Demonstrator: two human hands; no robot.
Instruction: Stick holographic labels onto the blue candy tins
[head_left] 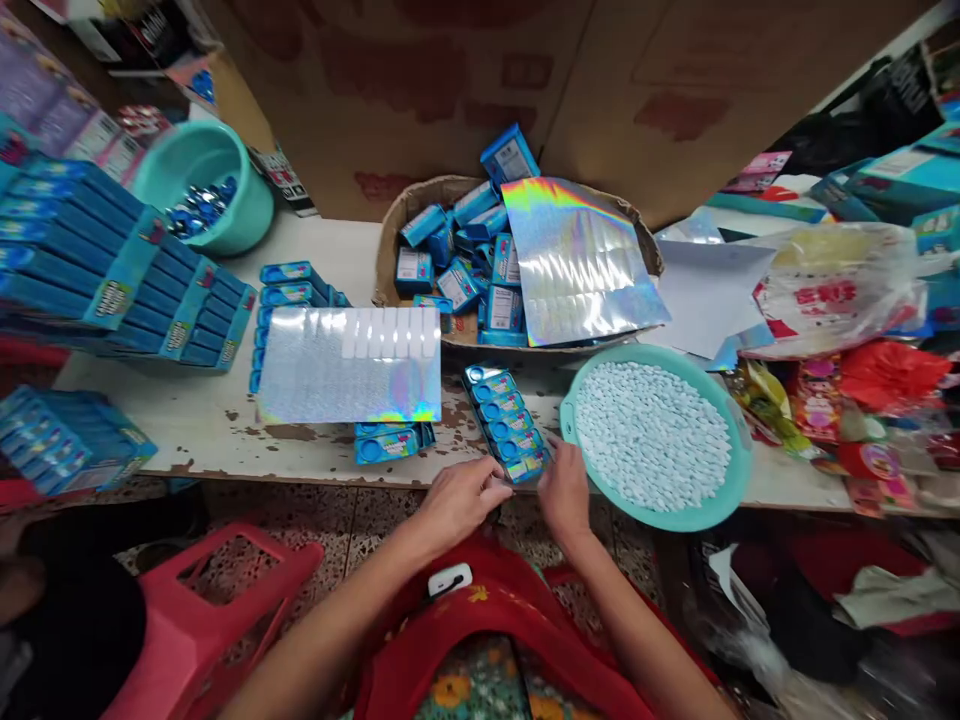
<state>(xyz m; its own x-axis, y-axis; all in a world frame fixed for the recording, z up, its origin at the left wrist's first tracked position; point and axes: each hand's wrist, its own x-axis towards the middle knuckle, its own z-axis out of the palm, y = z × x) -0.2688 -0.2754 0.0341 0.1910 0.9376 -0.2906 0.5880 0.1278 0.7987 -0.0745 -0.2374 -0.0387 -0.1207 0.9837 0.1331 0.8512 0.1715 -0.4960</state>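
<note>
A short row of small blue boxes [504, 420] with round marks on their ends lies slantwise at the table's front edge. Beside its near end, my left hand [466, 500] has its thumb and fingers drawn together; whatever is in them is too small to make out. My right hand [566, 490] is curled with its fingertips at the row's right side, close to the basin. To the right, a turquoise basin [739, 470] holds many small pale tablets. A silvery sticker sheet [330, 365] lies on more blue boxes [386, 445] to the left of my hands.
Behind stands a cut-down cardboard box [386, 250] of loose blue boxes, with another shiny sheet [577, 260] across it. Display boxes [112, 260] are stacked at left near a turquoise bucket [255, 205]. Wrapped goods [832, 290] crowd the right; a pink stool [195, 620] is below left.
</note>
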